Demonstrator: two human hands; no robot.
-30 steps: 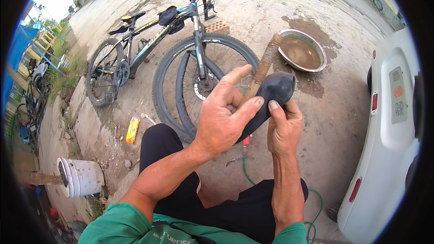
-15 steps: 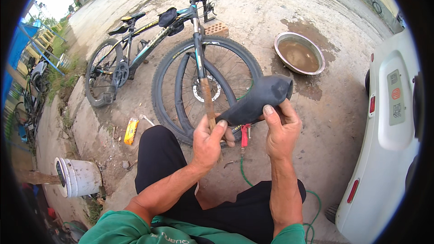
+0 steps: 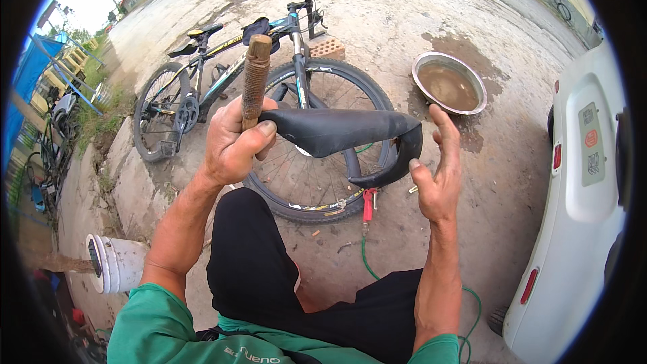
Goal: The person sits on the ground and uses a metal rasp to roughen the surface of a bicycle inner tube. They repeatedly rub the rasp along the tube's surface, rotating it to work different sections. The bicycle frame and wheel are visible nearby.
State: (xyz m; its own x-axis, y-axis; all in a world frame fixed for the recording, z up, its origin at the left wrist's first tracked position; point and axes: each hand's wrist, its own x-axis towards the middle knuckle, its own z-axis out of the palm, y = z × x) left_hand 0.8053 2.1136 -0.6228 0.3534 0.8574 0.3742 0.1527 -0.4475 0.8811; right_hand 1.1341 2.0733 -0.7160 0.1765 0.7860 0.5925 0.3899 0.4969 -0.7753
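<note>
My left hand (image 3: 232, 141) is closed around a brown wooden stick (image 3: 256, 81) with a ridged upper part, and pinches one end of a black inner tube (image 3: 337, 131) against it. The stick stands upright out of the fist. From there the tube stretches to the right and folds over, its lower part hanging back to the left. Beside that fold is my right hand (image 3: 439, 185), open with its fingers apart and its thumb close to the tube; whether it touches is hard to see. The front wheel (image 3: 387, 94) of a bicycle (image 3: 219, 81) lies behind the tube.
A metal basin (image 3: 484, 91) of muddy water sits on wet ground at the right. Below the wheel lies a red air gun (image 3: 368, 205) on a green hose (image 3: 367, 256). A brick (image 3: 328, 49) stands behind the wheel, a white bucket (image 3: 128, 263) at left, a white car (image 3: 556, 243) at right.
My left hand has moved up and left with the stick and tube end, tilting the stick upright. My right hand has let go of the tube, which now stretches out and folds over.
</note>
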